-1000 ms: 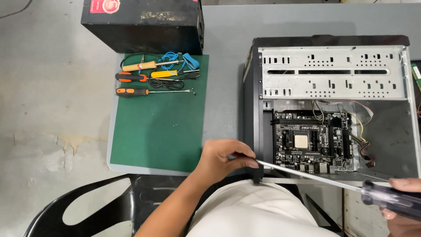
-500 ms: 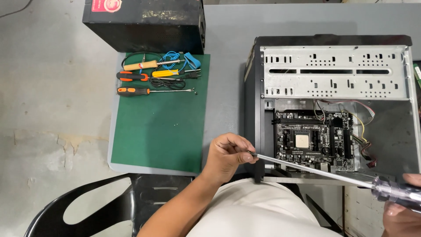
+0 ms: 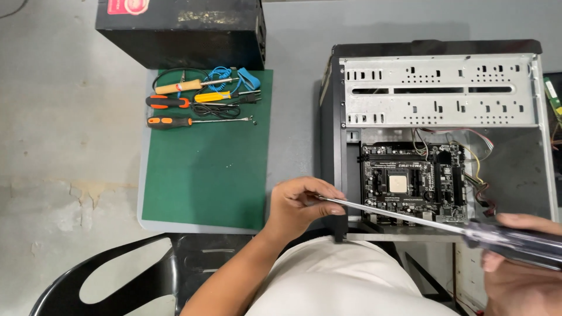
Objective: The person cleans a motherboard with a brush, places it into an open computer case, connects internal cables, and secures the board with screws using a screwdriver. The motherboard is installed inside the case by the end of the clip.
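Note:
My right hand grips the dark translucent handle of a long screwdriver at the lower right. Its thin metal shaft runs left across the near edge of an open computer case. My left hand pinches the shaft's tip between fingers and thumb, just left of the case's near corner. Inside the case lies a black motherboard with its bare processor socket and coloured wires to the right.
A green mat lies left of the case, with several tools along its far edge: orange-handled screwdrivers, pliers, a blue coiled strap. A black box stands behind the mat. A black plastic chair is at the lower left.
My left hand has slid slightly along the shaft tip and closed tighter on it. My right hand with the handle has dropped a little lower to the right.

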